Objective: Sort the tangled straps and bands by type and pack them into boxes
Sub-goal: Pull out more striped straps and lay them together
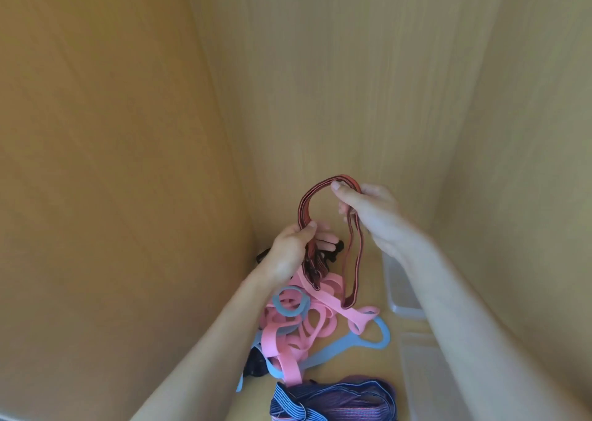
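Two hands raised over a heap, left hand (288,255) fingers (308,228) curled round a red-and-black striped elastic loop (304,206); right hand (373,217) fingers (345,194) pinching its top; pink bands (330,303), blue bands (336,350), clear boxes (398,287) beside

1 red-black striped elastic strap (304,206); 2 clear plastic boxes (398,292) (429,375); 1 grey-blue rubber ring (277,303); 1 navy-purple striped webbing bundle (336,401).

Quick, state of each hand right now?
Left hand: gripping the red-and-black strap.
Right hand: pinching the same strap's upper loop.
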`<act>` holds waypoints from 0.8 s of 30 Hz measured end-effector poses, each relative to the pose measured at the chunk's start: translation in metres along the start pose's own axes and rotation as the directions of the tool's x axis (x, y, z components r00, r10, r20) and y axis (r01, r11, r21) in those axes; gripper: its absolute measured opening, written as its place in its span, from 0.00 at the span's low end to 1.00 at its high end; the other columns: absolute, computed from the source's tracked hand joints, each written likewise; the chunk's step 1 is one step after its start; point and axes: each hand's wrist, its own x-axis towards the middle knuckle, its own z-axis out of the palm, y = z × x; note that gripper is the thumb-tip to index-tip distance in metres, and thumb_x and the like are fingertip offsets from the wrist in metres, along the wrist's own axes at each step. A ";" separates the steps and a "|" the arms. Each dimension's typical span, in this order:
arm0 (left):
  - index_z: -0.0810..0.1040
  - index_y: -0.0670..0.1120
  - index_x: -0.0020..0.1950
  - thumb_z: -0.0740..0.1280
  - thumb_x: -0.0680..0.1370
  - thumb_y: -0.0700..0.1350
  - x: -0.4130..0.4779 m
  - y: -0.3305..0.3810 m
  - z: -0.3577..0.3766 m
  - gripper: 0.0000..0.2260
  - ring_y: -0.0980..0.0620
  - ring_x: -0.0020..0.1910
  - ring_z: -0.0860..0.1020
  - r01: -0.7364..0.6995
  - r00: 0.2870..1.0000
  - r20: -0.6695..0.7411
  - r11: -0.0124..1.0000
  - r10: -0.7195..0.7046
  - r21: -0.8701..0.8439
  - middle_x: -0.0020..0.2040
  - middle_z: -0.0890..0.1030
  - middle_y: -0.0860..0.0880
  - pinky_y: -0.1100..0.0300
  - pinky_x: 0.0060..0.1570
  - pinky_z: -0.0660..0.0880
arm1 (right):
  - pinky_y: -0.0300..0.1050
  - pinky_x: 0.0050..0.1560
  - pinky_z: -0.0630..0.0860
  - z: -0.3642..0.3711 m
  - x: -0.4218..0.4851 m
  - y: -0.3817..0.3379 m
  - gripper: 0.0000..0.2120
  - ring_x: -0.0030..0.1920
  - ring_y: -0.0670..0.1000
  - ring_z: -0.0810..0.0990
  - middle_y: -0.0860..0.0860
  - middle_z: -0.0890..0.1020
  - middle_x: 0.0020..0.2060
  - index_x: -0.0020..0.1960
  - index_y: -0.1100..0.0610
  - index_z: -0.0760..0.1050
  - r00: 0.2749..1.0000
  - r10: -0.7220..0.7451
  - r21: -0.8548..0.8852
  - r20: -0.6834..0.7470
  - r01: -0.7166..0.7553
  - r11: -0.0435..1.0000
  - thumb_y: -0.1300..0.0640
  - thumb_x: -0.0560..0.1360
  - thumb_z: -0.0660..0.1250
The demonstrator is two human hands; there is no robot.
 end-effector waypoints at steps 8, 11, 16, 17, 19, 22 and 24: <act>0.79 0.35 0.60 0.55 0.86 0.52 -0.009 -0.020 0.016 0.22 0.38 0.52 0.82 0.055 0.985 0.165 0.998 -0.054 -0.005 0.54 0.83 0.34 0.38 0.65 0.74 | 0.48 0.48 0.69 0.018 0.001 -0.009 0.08 0.48 0.54 0.74 0.50 0.74 0.35 0.42 0.54 0.72 0.977 0.205 0.703 0.056 -0.184 0.687 0.55 0.79 0.67; 0.79 0.38 0.57 0.57 0.81 0.65 -0.013 -0.024 0.017 0.30 0.40 0.45 0.80 0.077 0.955 0.290 0.996 -0.059 -0.053 0.46 0.79 0.34 0.45 0.52 0.77 | 0.51 0.63 0.70 0.021 0.000 -0.010 0.08 0.61 0.58 0.80 0.58 0.80 0.50 0.48 0.58 0.74 0.981 0.191 0.704 0.032 -0.158 0.693 0.54 0.81 0.62; 0.75 0.39 0.52 0.67 0.77 0.51 -0.016 -0.025 0.017 0.15 0.44 0.35 0.74 0.073 0.941 0.333 0.997 -0.062 -0.020 0.32 0.70 0.46 0.46 0.49 0.71 | 0.52 0.52 0.75 0.018 0.001 0.001 0.07 0.47 0.53 0.84 0.56 0.79 0.49 0.50 0.59 0.72 0.995 0.080 0.568 0.064 -0.102 0.817 0.57 0.81 0.57; 0.75 0.39 0.52 0.66 0.76 0.48 -0.016 -0.025 0.015 0.13 0.46 0.32 0.72 0.090 0.941 0.332 0.995 -0.071 -0.044 0.31 0.68 0.47 0.48 0.46 0.72 | 0.51 0.49 0.77 0.014 0.001 0.002 0.07 0.44 0.53 0.84 0.57 0.79 0.47 0.52 0.61 0.72 0.996 0.060 0.539 0.058 -0.082 0.838 0.59 0.82 0.58; 0.73 0.40 0.51 0.66 0.75 0.45 -0.018 -0.024 0.009 0.10 0.50 0.28 0.68 0.107 0.937 0.342 0.991 -0.074 -0.079 0.31 0.65 0.47 0.54 0.38 0.73 | 0.50 0.44 0.81 0.004 0.003 0.006 0.06 0.43 0.54 0.85 0.57 0.79 0.46 0.56 0.64 0.72 0.998 0.048 0.489 0.044 -0.063 0.870 0.63 0.82 0.60; 0.70 0.43 0.51 0.67 0.75 0.42 -0.022 -0.026 -0.003 0.08 0.52 0.28 0.64 0.062 0.932 0.359 0.997 -0.040 -0.048 0.32 0.65 0.49 0.57 0.34 0.71 | 0.50 0.44 0.82 -0.010 0.000 0.017 0.04 0.45 0.57 0.86 0.57 0.82 0.44 0.52 0.64 0.75 0.997 0.073 0.422 0.014 -0.072 0.904 0.63 0.81 0.65; 0.69 0.44 0.53 0.67 0.75 0.43 -0.025 -0.029 -0.009 0.10 0.52 0.30 0.63 0.069 0.925 0.376 0.997 -0.052 -0.030 0.34 0.65 0.49 0.56 0.34 0.68 | 0.53 0.48 0.83 -0.016 -0.004 0.027 0.03 0.46 0.59 0.86 0.57 0.84 0.43 0.50 0.63 0.77 0.994 0.113 0.417 -0.013 -0.097 0.904 0.63 0.79 0.68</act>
